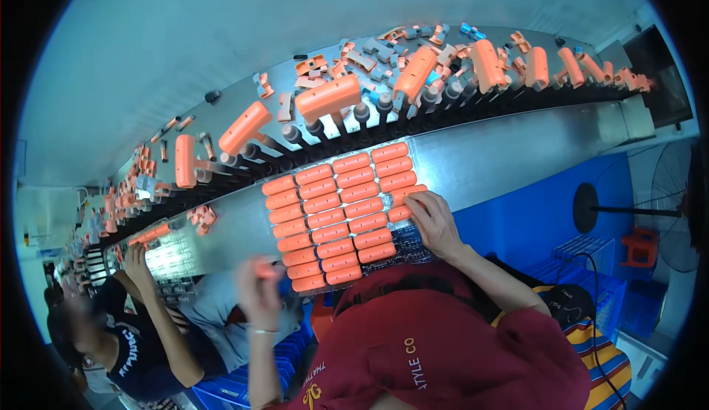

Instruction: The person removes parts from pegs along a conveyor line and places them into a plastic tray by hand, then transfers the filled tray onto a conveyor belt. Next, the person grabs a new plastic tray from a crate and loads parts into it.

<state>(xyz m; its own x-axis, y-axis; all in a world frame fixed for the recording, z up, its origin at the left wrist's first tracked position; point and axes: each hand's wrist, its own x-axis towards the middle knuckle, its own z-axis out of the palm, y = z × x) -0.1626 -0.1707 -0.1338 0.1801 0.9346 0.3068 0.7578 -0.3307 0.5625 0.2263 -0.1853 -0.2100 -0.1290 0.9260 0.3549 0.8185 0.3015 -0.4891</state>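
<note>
Orange rounded plastic shells (330, 233) lie in columns in a clear plastic tray (406, 251) on the metal bench before me. My right hand (437, 227) is at the tray's right column, its fingers closed on an orange shell (399, 213) there. Another shell (405, 192) lies right beside those fingertips. My left hand (258, 299) is raised just off the tray's near left corner, blurred by motion. Between its fingers shows a small orange piece (267, 268), probably a shell too; its outline is smeared.
Beyond the tray runs a row of dark spindles (384, 111), some carrying orange shells (329, 96). Loose orange and grey parts (362, 55) are heaped behind them. At left, a co-worker's hand (136, 262) is over another tray (166, 258). A fan (657, 207) stands at right.
</note>
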